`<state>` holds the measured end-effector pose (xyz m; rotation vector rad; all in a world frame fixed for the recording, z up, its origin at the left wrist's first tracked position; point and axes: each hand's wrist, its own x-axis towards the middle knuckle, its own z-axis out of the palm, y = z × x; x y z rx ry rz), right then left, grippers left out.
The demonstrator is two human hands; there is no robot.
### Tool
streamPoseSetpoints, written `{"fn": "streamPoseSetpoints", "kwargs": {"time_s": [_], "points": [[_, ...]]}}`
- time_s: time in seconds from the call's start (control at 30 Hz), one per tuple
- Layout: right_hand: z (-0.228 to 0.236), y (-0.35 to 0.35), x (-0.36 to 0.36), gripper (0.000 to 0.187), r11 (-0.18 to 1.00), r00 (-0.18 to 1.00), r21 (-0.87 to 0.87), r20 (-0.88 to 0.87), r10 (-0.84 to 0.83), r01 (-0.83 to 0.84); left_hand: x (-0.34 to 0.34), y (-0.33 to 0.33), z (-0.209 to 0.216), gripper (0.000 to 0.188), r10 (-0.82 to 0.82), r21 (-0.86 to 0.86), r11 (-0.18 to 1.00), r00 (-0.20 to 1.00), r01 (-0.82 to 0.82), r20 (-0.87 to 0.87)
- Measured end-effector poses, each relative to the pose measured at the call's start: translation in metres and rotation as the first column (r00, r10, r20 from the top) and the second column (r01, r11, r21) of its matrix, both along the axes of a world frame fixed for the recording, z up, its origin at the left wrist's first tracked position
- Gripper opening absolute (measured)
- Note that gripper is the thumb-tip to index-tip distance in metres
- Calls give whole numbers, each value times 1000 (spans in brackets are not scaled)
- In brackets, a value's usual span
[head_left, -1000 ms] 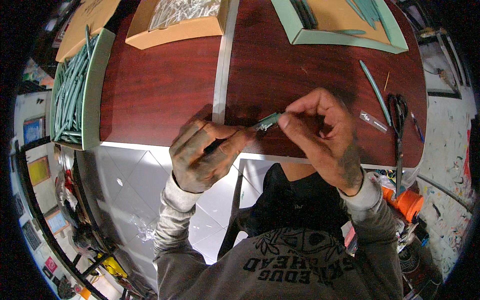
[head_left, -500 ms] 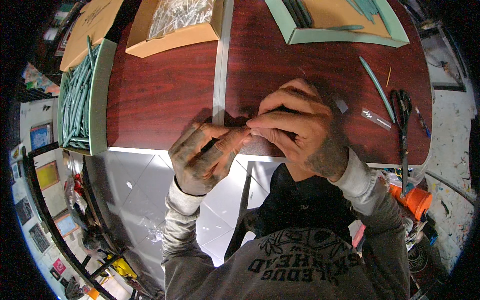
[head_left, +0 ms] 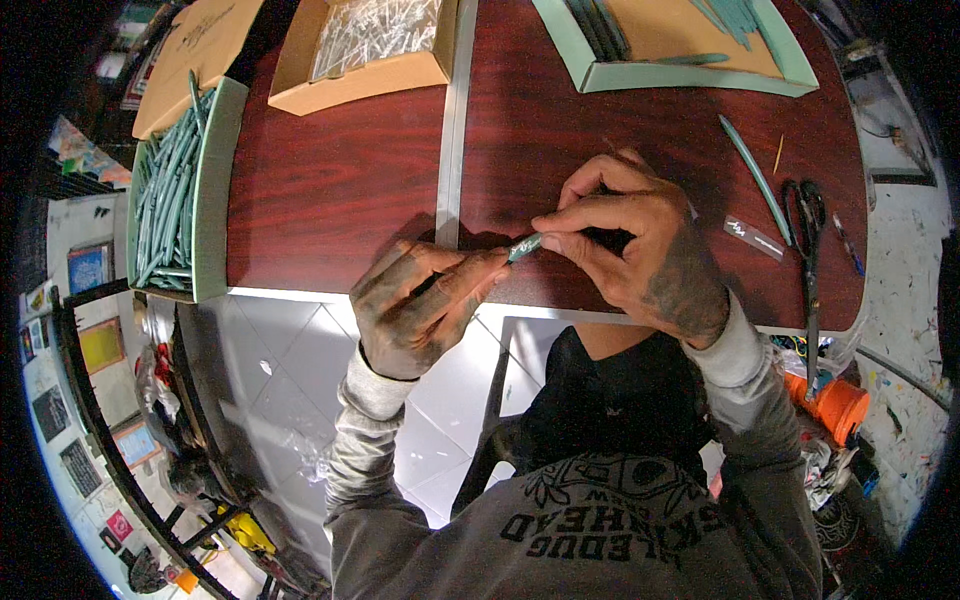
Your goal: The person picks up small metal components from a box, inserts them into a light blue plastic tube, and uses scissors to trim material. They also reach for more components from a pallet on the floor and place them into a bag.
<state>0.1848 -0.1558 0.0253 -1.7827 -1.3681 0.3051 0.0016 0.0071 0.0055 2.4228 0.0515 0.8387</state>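
A slim green pen-like stick [head_left: 523, 247] with pale printing spans the gap between my hands above the table's near edge. My left hand [head_left: 415, 305] is closed on its left end, pinching with thumb and forefinger. At the other end, the thumb and forefinger of my right hand [head_left: 645, 240] are pinched together. Most of the stick's length is hidden by my fingers. To the right lie a similar green stick [head_left: 755, 178] and a small clear label strip with white print [head_left: 754, 238].
Black scissors [head_left: 808, 250], a thin wooden pick [head_left: 778, 153] and a pen [head_left: 850, 246] lie at the right. Green sticks fill a box [head_left: 237, 190] at left. Clear strips fill a cardboard box [head_left: 360, 88]; another green-sided box [head_left: 690, 79] holds sticks. A pale strip [head_left: 452, 130] divides the dark red table [head_left: 330, 200].
My hands have drawn slightly apart, with the right moving rightward, so the printed stick now shows between them. The whole view has shifted a little.
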Motion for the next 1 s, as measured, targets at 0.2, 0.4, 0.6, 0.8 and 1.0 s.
{"fn": "streamPoseSetpoints", "kwargs": {"time_s": [0.2,0.4,0.6,0.8,1.0], "points": [[10,6,-9,27,995,998,-79,15,-58,59,2,-1,-1,30,18,49,999,1000,-17,-18],[-7,6,-20,23,987,982,-3,97,-161,162,0,-10,6,25,98,43,995,993,-95,-70],[-15,11,-34,24,952,939,40,160,-305,303,-3,-10,4,15,145,152,979,986,-132,-79],[-26,9,-38,26,937,924,99,163,-347,334,-2,-15,7,24,113,179,978,993,-106,-24],[-42,18,-41,21,902,890,229,199,-411,366,-4,-19,2,22,166,226,962,985,-152,-44]]}}
